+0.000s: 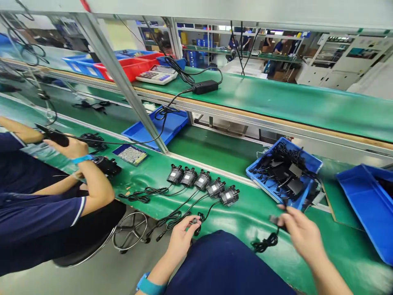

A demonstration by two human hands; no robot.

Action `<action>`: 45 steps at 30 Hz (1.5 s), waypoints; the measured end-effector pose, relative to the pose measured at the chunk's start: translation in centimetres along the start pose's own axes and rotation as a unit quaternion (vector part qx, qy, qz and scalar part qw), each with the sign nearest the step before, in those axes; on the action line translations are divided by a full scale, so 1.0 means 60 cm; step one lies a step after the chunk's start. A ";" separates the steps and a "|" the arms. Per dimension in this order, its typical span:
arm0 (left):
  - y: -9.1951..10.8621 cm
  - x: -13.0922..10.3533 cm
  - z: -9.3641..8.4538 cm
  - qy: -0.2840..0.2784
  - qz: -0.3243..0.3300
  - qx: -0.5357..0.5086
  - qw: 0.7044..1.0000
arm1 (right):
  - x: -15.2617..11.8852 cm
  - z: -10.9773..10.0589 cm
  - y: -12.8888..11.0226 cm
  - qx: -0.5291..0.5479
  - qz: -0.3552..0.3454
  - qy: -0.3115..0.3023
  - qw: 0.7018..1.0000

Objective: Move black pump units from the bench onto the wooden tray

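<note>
Several small black pumps [203, 180] stand in a slanting row on the green bench, white labels on their sides and coiled black cables trailing toward the near edge. My left hand [183, 234] pinches the connector end of a black cable [201, 217], which appears to belong to the rightmost pump. Off to the right, my right hand [302, 231] grips a black power cord [265, 242] whose bundled part hangs below the fingers. A blurred greyish piece shows beside those fingertips. Just beyond this hand lies a blue bin [252, 172] heaped with black power adapters [281, 170].
Another blue bin [362, 205] is at the right edge. A co-worker [43, 205] sits at left, holding a dark object. A tray of small metal parts [132, 155] lies past the co-worker. An adapter [205, 87] and calculator [158, 75] rest on the upper shelf, behind a metal post [123, 82].
</note>
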State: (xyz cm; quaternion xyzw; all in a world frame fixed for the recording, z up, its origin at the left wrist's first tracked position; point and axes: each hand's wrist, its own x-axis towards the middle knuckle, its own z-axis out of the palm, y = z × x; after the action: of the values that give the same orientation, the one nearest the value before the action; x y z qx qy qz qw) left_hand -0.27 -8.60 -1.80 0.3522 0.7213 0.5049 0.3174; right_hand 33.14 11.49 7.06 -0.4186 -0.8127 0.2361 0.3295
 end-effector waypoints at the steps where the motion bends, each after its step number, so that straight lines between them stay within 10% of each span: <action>1: 0.012 0.004 0.011 -0.021 0.021 0.006 1.000 | 0.004 0.030 -0.011 0.025 -0.027 -0.044 0.998; 5: 0.048 0.018 0.047 -0.080 0.096 0.034 0.992 | 0.015 0.131 -0.042 0.108 -0.129 -0.143 0.975; 10: 0.073 0.025 0.066 -0.120 0.118 0.049 0.985 | 0.000 0.172 -0.044 0.186 -0.129 -0.219 0.949; 25: 0.077 0.021 0.061 -0.140 0.228 0.142 0.953 | -0.026 0.190 -0.071 0.192 -0.071 -0.253 0.945; 37: 0.054 0.031 0.067 -0.085 0.384 0.331 0.858 | -0.023 0.197 -0.074 0.083 -0.044 -0.290 0.952; 45: 0.051 0.043 0.100 -0.206 0.389 0.380 0.814 | -0.041 0.224 0.004 0.150 0.008 -0.288 0.946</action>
State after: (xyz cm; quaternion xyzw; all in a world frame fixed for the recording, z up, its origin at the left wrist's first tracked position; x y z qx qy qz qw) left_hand 3.75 -2.69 -0.86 0.7917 0.5763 0.1875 0.0771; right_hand 24.47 8.13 -2.93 -0.2851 -0.8248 0.4685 0.1378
